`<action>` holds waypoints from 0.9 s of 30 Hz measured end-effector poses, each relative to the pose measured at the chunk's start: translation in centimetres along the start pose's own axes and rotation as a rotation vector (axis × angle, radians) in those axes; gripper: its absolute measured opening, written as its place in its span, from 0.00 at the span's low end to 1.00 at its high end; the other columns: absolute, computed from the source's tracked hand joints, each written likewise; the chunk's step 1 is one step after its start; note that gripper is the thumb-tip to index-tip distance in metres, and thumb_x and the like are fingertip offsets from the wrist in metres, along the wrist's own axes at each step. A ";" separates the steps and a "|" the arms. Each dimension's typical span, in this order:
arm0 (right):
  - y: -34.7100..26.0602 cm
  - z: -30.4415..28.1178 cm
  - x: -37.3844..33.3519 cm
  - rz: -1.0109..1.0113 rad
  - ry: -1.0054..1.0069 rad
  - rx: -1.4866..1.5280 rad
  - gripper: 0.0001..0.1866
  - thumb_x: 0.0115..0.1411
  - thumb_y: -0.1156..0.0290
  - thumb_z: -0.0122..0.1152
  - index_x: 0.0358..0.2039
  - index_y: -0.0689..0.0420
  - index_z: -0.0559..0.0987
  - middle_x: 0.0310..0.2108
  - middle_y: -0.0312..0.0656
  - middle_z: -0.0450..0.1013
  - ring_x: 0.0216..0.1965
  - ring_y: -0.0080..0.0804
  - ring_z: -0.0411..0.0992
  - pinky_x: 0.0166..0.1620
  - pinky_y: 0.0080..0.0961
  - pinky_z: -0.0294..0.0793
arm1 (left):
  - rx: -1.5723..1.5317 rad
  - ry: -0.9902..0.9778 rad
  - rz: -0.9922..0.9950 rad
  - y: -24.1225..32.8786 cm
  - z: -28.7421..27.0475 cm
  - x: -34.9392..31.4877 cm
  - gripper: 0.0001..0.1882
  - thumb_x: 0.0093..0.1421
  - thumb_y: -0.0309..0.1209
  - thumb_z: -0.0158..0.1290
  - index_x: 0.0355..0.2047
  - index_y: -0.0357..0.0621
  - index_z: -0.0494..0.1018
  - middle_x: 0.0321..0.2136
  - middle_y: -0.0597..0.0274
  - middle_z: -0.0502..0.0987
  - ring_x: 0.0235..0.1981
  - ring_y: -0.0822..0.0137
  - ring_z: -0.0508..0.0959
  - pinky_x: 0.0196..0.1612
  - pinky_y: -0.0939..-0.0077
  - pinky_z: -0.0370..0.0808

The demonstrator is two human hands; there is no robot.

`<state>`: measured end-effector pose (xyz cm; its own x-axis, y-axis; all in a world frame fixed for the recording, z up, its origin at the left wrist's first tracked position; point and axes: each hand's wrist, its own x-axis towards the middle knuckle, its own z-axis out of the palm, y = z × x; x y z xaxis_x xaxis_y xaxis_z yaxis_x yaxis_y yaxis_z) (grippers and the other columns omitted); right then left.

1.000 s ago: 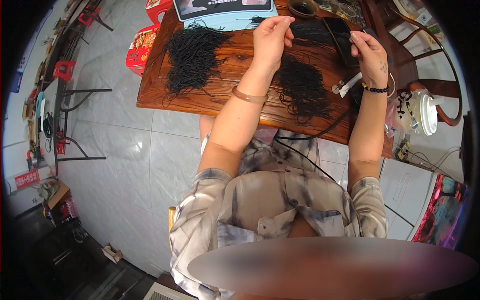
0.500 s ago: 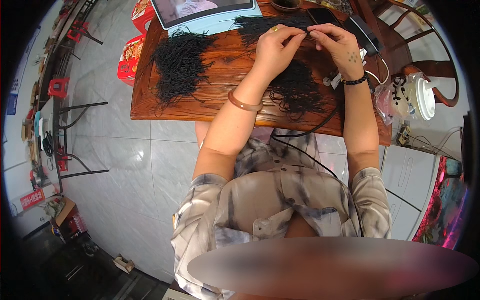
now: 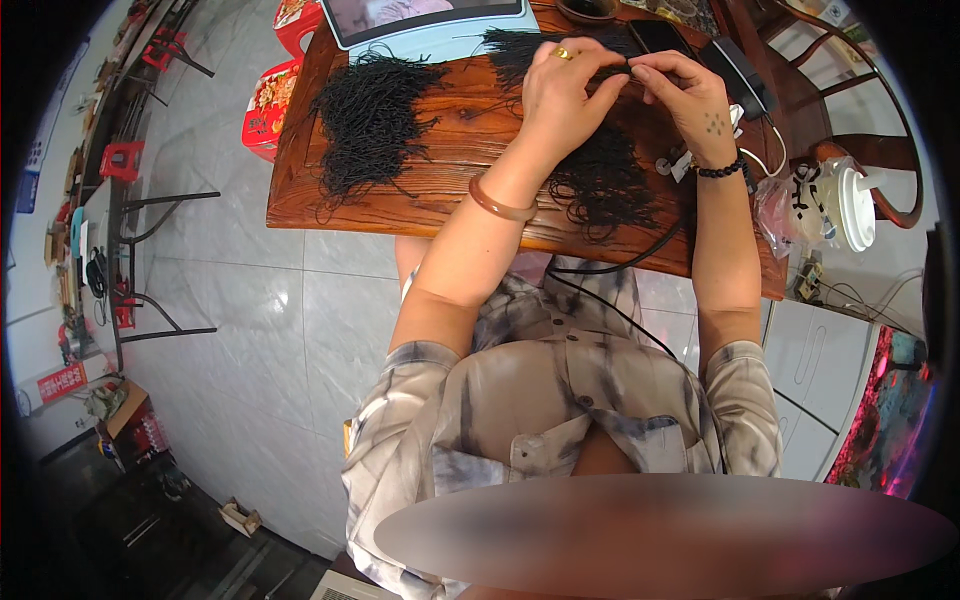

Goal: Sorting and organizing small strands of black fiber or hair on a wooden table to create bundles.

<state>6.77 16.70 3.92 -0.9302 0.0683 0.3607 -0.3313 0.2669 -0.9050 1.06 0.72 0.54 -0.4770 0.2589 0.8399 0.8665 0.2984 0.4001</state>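
Head view, one frame. Table point(image 3: 450, 190): dark wood, near edge running just above the person's lap, left corner over grey floor tiles point(image 3: 260, 330); far edge cut off at the top of the picture. Open floor lies to the left of the table as far as two metal frames point(image 3: 150, 260); the right side is crowded by a wooden chair point(image 3: 860, 160) and white cabinets point(image 3: 820, 370).

Hands: two. Left hand point(image 3: 565, 95) and right hand point(image 3: 690, 100) meet above the table's middle, fingertips pressed together, pinching a thin black cord point(image 3: 625, 68) between them. The cord itself is barely visible; its length cannot be told.

Cord heaps: three. One loose heap point(image 3: 370, 120) at the left of the table, well apart from the hands; one heap point(image 3: 605, 185) under the wrists near the front edge; one smaller heap point(image 3: 520, 50) behind the left hand, partly hidden by it.

Other items: one tablet point(image 3: 430, 20), top cut off; one dark phone point(image 3: 660, 38), partly behind the right hand; one black cable point(image 3: 620, 270) hanging over the front edge; one white lidded cup point(image 3: 845, 205) to the right; one red box point(image 3: 270, 100) left of the table; one brown bangle point(image 3: 495, 205), one black bead bracelet point(image 3: 720, 170), one ring point(image 3: 563, 54).

Hidden: the lower picture is blurred over; small white pieces beside the right wrist are too small to identify.
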 end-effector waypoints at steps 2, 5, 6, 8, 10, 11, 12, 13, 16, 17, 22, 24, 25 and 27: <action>-0.1 0.2 0.0 -0.023 -0.012 -0.010 0.07 0.54 0.74 0.58 0.33 0.63 0.79 0.30 0.34 0.73 0.25 0.15 0.68 0.29 0.11 0.68 | -0.065 -0.006 0.003 -0.3 0.0 0.0 0.09 0.50 0.29 0.57 0.33 0.44 0.76 0.32 0.61 0.76 0.30 0.66 0.75 0.34 0.78 0.71; -0.1 0.4 0.0 -0.057 -0.004 0.013 0.07 0.54 0.75 0.58 0.33 0.63 0.79 0.31 0.35 0.72 0.25 0.16 0.68 0.29 0.11 0.68 | -0.313 -0.104 -0.229 0.3 0.0 -0.3 0.10 0.51 0.30 0.57 0.35 0.43 0.76 0.34 0.61 0.76 0.34 0.69 0.76 0.38 0.79 0.72; 0.0 0.5 0.0 -0.056 -0.003 0.012 0.07 0.54 0.75 0.58 0.33 0.63 0.79 0.31 0.35 0.72 0.25 0.16 0.68 0.29 0.11 0.68 | -0.492 -0.196 -0.464 0.6 -0.1 -0.4 0.10 0.53 0.30 0.57 0.36 0.41 0.76 0.34 0.61 0.77 0.35 0.71 0.76 0.39 0.80 0.72; 0.1 0.5 -0.1 -0.127 0.016 -0.061 0.07 0.54 0.75 0.58 0.34 0.63 0.79 0.31 0.35 0.72 0.25 0.16 0.68 0.28 0.11 0.69 | -0.691 -0.203 -0.565 0.8 -0.2 -0.2 0.10 0.54 0.29 0.56 0.36 0.39 0.75 0.33 0.62 0.77 0.35 0.73 0.75 0.39 0.81 0.72; -0.2 0.9 -0.1 -0.145 0.031 -0.070 0.07 0.54 0.75 0.59 0.34 0.63 0.79 0.31 0.35 0.72 0.25 0.16 0.69 0.28 0.11 0.69 | -0.890 -0.207 -0.664 0.8 -0.4 -0.2 0.10 0.55 0.28 0.55 0.36 0.36 0.75 0.31 0.62 0.77 0.35 0.75 0.75 0.38 0.82 0.72; -0.3 1.0 -0.1 -0.163 0.045 -0.078 0.07 0.54 0.76 0.59 0.34 0.63 0.78 0.31 0.35 0.72 0.26 0.16 0.69 0.28 0.11 0.69 | -0.893 -0.201 -0.670 0.6 -0.4 -0.3 0.09 0.56 0.27 0.54 0.35 0.35 0.75 0.30 0.62 0.77 0.34 0.75 0.75 0.38 0.83 0.71; -0.3 0.9 -0.1 -0.162 0.045 -0.079 0.07 0.54 0.76 0.59 0.34 0.63 0.78 0.31 0.35 0.72 0.26 0.16 0.69 0.28 0.11 0.69 | -0.895 -0.194 -0.676 0.5 -0.3 -0.3 0.08 0.56 0.26 0.53 0.35 0.34 0.75 0.29 0.63 0.77 0.33 0.76 0.74 0.37 0.85 0.71; -0.4 0.9 -0.1 -0.160 0.038 -0.093 0.07 0.54 0.75 0.58 0.34 0.63 0.78 0.31 0.35 0.72 0.26 0.17 0.69 0.28 0.11 0.69 | -0.896 -0.194 -0.676 0.4 -0.3 -0.3 0.08 0.56 0.26 0.53 0.35 0.34 0.75 0.29 0.63 0.77 0.33 0.76 0.74 0.37 0.85 0.71; -0.1 0.9 -0.1 -0.155 0.024 -0.111 0.07 0.54 0.75 0.58 0.34 0.62 0.78 0.32 0.35 0.72 0.26 0.17 0.70 0.28 0.11 0.70 | -0.845 -0.183 -0.657 0.2 -0.1 -0.4 0.08 0.56 0.26 0.53 0.34 0.35 0.75 0.29 0.63 0.76 0.32 0.76 0.74 0.37 0.86 0.71; 0.0 0.8 -0.1 -0.154 0.018 -0.115 0.07 0.54 0.75 0.58 0.34 0.62 0.78 0.32 0.35 0.72 0.27 0.17 0.70 0.28 0.11 0.70 | -0.864 -0.176 -0.688 0.2 -0.1 -0.5 0.07 0.56 0.26 0.53 0.34 0.36 0.75 0.29 0.64 0.76 0.31 0.77 0.74 0.36 0.86 0.71; 0.4 0.4 0.1 -0.142 -0.003 -0.143 0.07 0.54 0.75 0.58 0.34 0.63 0.78 0.32 0.34 0.72 0.27 0.17 0.70 0.29 0.11 0.71 | -0.918 -0.178 -0.735 0.2 0.1 -0.5 0.07 0.56 0.26 0.53 0.33 0.36 0.75 0.28 0.65 0.76 0.31 0.78 0.73 0.35 0.86 0.70; 0.4 0.5 0.1 -0.135 -0.009 -0.128 0.06 0.54 0.76 0.58 0.33 0.63 0.78 0.32 0.34 0.71 0.27 0.17 0.70 0.29 0.11 0.71 | -0.879 -0.183 -0.719 0.1 0.1 -0.5 0.07 0.56 0.27 0.53 0.33 0.36 0.75 0.28 0.66 0.76 0.30 0.78 0.73 0.34 0.86 0.70; 0.4 0.5 0.1 -0.132 -0.020 -0.137 0.06 0.54 0.76 0.58 0.33 0.63 0.78 0.32 0.34 0.71 0.28 0.17 0.70 0.29 0.11 0.71 | -0.877 -0.181 -0.720 0.1 0.1 -0.6 0.07 0.56 0.27 0.53 0.33 0.36 0.75 0.28 0.66 0.76 0.30 0.78 0.73 0.34 0.86 0.70; 0.3 0.5 0.1 -0.131 -0.034 -0.143 0.06 0.55 0.76 0.57 0.33 0.63 0.77 0.31 0.34 0.71 0.28 0.17 0.70 0.30 0.11 0.70 | -0.662 -0.196 -0.625 -0.1 0.1 -0.6 0.07 0.56 0.28 0.54 0.32 0.36 0.76 0.27 0.66 0.76 0.28 0.79 0.72 0.33 0.86 0.70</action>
<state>6.51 16.30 3.60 -0.8864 -0.0077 0.4629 -0.4260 0.4051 -0.8090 1.23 0.62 -0.05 -0.8495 0.3962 0.3485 0.3225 -0.1329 0.9372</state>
